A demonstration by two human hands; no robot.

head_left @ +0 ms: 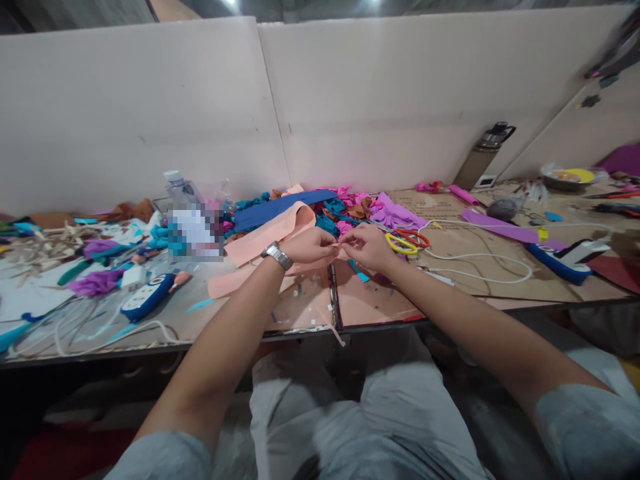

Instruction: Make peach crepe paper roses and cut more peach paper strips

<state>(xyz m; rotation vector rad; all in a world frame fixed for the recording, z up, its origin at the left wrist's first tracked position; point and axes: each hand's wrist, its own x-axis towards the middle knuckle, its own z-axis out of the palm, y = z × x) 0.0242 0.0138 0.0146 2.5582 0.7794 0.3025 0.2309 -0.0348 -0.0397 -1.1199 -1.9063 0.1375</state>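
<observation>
My left hand (309,244), with a metal watch (277,255) on its wrist, and my right hand (369,245) meet over the table's middle. Both pinch a small piece of peach-pink material (339,247) between their fingertips. Under and behind them lie peach sheets (273,239) and a blue strip (280,207). A heap of pink, teal and purple scraps (360,208) sits just beyond my hands. Yellow and red scissors (406,241) lie right of my right hand.
A plastic bottle (186,215) stands at the left, by purple scraps (96,283) and a blue tool (148,298) with white cables. A white cable (480,272), another blue tool (555,259), a metal flask (483,156) and a bowl (570,177) are at the right. Cardboard walls (320,107) close the back.
</observation>
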